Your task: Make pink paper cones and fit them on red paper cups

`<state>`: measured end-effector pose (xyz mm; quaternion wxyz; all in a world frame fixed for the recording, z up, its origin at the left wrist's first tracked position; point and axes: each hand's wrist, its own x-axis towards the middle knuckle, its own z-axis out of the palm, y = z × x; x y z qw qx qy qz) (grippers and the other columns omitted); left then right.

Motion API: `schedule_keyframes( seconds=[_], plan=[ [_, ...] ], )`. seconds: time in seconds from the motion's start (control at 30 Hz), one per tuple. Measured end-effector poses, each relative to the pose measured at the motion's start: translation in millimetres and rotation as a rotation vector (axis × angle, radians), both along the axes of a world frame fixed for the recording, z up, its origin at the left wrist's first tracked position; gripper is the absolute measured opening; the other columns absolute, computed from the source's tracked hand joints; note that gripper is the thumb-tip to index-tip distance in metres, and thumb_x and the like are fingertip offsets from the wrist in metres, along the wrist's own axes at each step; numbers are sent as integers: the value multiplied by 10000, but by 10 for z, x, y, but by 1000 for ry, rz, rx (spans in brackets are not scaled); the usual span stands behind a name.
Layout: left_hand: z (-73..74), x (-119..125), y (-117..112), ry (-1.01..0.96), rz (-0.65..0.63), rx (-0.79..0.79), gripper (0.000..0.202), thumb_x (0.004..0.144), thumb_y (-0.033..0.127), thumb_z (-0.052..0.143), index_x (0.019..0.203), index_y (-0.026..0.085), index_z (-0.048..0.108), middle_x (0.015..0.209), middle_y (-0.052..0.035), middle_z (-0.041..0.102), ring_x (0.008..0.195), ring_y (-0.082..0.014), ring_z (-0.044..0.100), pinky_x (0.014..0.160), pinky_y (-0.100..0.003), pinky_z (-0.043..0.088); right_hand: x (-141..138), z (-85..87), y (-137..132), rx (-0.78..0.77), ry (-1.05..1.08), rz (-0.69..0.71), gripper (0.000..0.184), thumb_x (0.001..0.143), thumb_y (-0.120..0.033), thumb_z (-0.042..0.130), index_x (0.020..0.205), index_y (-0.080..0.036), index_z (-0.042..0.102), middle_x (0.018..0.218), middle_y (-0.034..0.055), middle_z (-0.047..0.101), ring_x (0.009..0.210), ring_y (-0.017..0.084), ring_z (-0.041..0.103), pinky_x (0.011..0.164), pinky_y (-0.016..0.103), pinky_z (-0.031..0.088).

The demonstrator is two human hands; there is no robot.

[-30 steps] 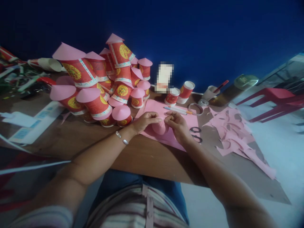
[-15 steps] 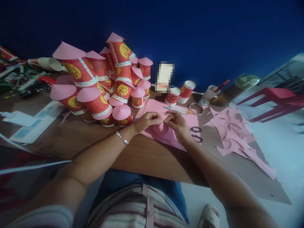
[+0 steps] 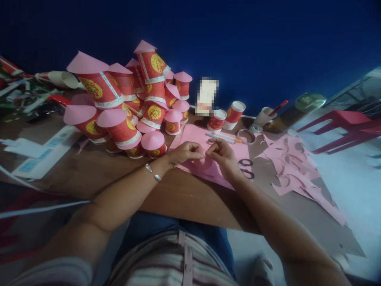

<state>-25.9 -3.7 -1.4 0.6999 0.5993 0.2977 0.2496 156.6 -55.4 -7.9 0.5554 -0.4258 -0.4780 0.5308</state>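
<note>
Both my hands meet over a stack of pink paper sheets (image 3: 184,137) on the brown table. My left hand (image 3: 185,153) is closed, thumb and fingertips pinching a small piece of pink paper (image 3: 199,163). The fingers of my right hand (image 3: 222,154) are curled in a pinch at the same piece's right edge. Its outline blends into the sheets below, so its exact shape is hard to make out. Beside my right wrist lie black scissor handles (image 3: 246,163); the blades are hidden. Pens (image 3: 224,138) rest on the sheets beyond my fingers.
Red paper cups with pink cone tops (image 3: 153,143) are piled at left. Behind the sheets stand two red cups (image 3: 234,114), a tape roll (image 3: 247,136) and a white cup (image 3: 264,116). Pink scraps (image 3: 293,163) cover the right side; a power strip (image 3: 49,153) lies far left.
My fingertips shift slightly around the small pink piece, and less of it stands out below them. The objects on the table stay put.
</note>
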Motion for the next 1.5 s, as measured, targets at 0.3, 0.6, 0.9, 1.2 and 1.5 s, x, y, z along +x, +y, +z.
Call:
schedule_keyframes(
  seconds=[0.3, 0.6, 0.9, 1.2, 1.5],
  plan=[
    [-18, 4, 17, 20, 4, 14, 247, 672, 336, 810, 701, 143, 659, 718, -52, 688, 646, -137, 612, 603, -258, 467, 16, -34, 1, -7, -2, 2, 423, 713, -302, 820, 1090, -246, 636, 670, -64, 604, 594, 138, 523, 592, 296, 422],
    [-53, 15, 14, 20, 20, 11, 271, 654, 313, 829, 688, 143, 621, 687, -19, 646, 635, -113, 579, 627, -250, 449, 68, -37, 8, 4, -142, -47, 286, 819, -492, 779, 804, -211, 728, 715, -18, 643, 686, 134, 547, 694, 299, 434],
    [-46, 17, 3, -54, 22, -11, 287, 688, 348, 828, 679, 140, 631, 724, -36, 681, 690, -128, 598, 679, -259, 461, 40, -30, -10, -54, -142, -42, 356, 714, -488, 871, 652, -192, 683, 611, -25, 617, 590, 118, 492, 600, 280, 365],
    [-91, 18, 38, -214, 147, -287, 388, 624, 391, 890, 803, 121, 676, 713, -30, 674, 658, -144, 621, 657, -276, 495, 46, -5, 25, -132, 120, -122, 394, 648, -479, 918, 598, -198, 648, 593, -48, 560, 568, 87, 432, 561, 243, 356],
    [-74, 30, 39, -245, 241, -279, 386, 576, 362, 912, 747, 123, 662, 701, 0, 661, 632, -94, 570, 617, -214, 413, 44, -39, 10, -141, 143, -16, 444, 765, -596, 815, 651, -207, 636, 636, -33, 565, 626, 122, 496, 644, 273, 459]
  ],
)
